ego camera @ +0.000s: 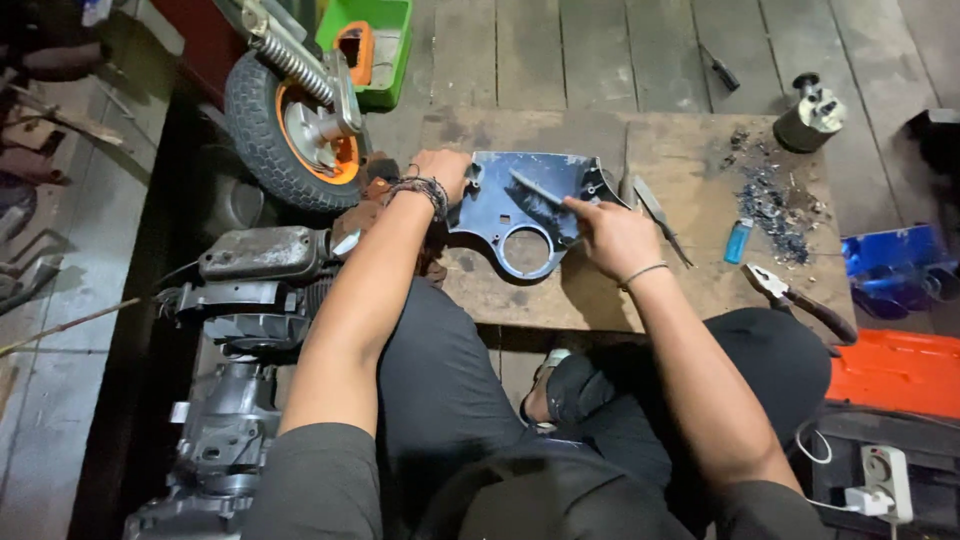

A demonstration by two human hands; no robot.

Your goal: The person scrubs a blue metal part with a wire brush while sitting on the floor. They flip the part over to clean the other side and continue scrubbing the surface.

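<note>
The left hand (440,170) is clamped on the upper left edge of a dark blue engine cover plate (525,215), pinning it flat on the wooden board (680,290), while the right hand (610,235) is closed around a thin grey scraper blade (535,188) pressed against the plate's inner face; the hands stand apart, the plate between them. The likeliest trouble, as I judge it, is the blade skidding off the smooth metal toward the left hand's fingers, since its tip points up and left at that hand; a loose hold could also let the plate turn under the push. The plate's long axis runs left to right between the hands, its round cut-out facing the person, its lobed ends spreading out. The blade's long axis slants from the right hand's fingertips toward the left hand. Just right of the right hand lies a flat knife-like tool (660,218); farther right are a blue lighter (738,240), dark scrapings (775,205) and pliers (800,300).
</note>
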